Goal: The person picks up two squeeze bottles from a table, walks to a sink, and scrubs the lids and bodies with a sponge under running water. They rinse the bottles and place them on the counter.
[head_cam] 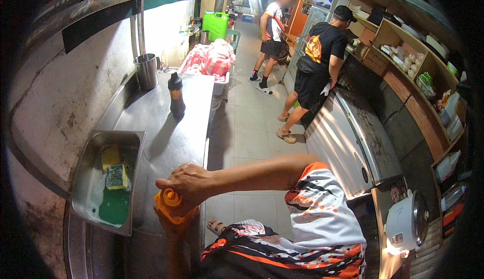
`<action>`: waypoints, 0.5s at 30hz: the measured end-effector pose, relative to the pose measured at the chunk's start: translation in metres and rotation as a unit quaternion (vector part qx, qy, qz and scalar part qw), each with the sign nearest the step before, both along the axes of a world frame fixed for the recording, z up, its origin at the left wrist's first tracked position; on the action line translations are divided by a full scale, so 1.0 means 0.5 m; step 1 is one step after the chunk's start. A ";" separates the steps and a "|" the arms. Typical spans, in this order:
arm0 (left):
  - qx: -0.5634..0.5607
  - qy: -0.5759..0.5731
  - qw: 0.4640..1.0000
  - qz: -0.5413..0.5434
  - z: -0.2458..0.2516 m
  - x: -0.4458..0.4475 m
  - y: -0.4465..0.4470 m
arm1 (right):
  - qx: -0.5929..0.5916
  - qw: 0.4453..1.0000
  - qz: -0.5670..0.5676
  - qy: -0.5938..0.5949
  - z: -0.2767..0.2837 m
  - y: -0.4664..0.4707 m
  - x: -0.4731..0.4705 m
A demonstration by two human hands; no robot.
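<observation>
Both of my hands are on an orange bottle [171, 199] just over the near part of the stainless steel counter [159, 143]. My right hand [189, 182] wraps its capped top from above. Lower down, in shadow, my left hand [172, 218] grips its body. To the left, a steel basin [139, 180] holds green soapy water with a two-sided scrub sponge [116, 177] and a yellow sponge [110, 158]. A dark squeeze bottle [176, 97] stands upright farther along the counter.
A steel pitcher [147, 73] stands by the wall. Beyond it are a tub of red-and-white packs [211, 61] and a green jerrycan [215, 25]. Two people [321, 56] [273, 33] stand in the aisle. A chest freezer [351, 135] and rice cooker [404, 222] line the right.
</observation>
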State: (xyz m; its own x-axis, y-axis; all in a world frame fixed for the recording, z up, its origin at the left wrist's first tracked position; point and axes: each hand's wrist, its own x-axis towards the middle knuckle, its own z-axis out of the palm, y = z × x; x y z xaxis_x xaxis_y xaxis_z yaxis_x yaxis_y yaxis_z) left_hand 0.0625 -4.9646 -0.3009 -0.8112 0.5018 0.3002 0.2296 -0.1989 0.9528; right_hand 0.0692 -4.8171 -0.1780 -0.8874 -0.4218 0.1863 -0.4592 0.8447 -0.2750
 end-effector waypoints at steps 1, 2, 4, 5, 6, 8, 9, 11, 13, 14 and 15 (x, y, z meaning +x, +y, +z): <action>0.112 -0.143 0.983 -0.030 0.001 0.004 0.005 | -0.010 1.000 -0.018 -0.006 -0.002 -0.004 0.003; 0.221 -0.293 0.929 -0.058 -0.002 0.012 0.008 | -0.020 0.999 -0.036 -0.013 -0.005 -0.007 0.005; 0.312 -0.338 0.883 -0.096 -0.022 0.021 0.010 | -0.033 0.997 -0.073 -0.011 -0.009 -0.016 0.011; 0.300 -0.241 0.917 -0.108 -0.041 0.026 0.009 | -0.035 0.995 -0.091 -0.002 -0.010 -0.021 0.014; 0.245 -0.156 0.955 -0.061 -0.063 0.024 0.010 | -0.038 0.994 -0.106 0.001 -0.011 -0.027 0.016; 0.083 -0.007 0.990 0.112 -0.114 0.008 0.015 | -0.044 0.990 -0.135 0.017 -0.012 -0.039 0.019; -0.044 0.023 0.973 0.227 -0.137 0.001 0.019 | -0.047 0.987 -0.150 0.019 -0.013 -0.046 0.021; -0.004 -0.112 0.963 0.244 -0.170 -0.007 0.029 | -0.073 0.981 -0.169 0.053 -0.014 -0.062 0.024; 0.002 -0.122 0.956 0.268 -0.179 0.002 0.030 | -0.094 0.975 -0.182 0.082 -0.015 -0.075 0.030; -0.001 -0.045 0.958 0.283 -0.175 0.017 0.024 | -0.101 0.973 -0.185 0.097 -0.016 -0.082 0.033; 0.000 0.004 0.959 0.282 -0.166 0.020 0.022 | -0.107 0.970 -0.187 0.111 -0.017 -0.087 0.036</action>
State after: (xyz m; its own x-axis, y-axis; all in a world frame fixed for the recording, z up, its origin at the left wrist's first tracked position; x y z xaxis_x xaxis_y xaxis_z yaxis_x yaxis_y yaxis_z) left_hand 0.0727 -4.9536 -0.3841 -0.9513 -0.0167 0.3078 0.3082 -0.0401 0.9505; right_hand 0.0872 -4.8607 -0.1863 -0.8987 -0.0096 0.4385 -0.2006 0.8981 -0.3913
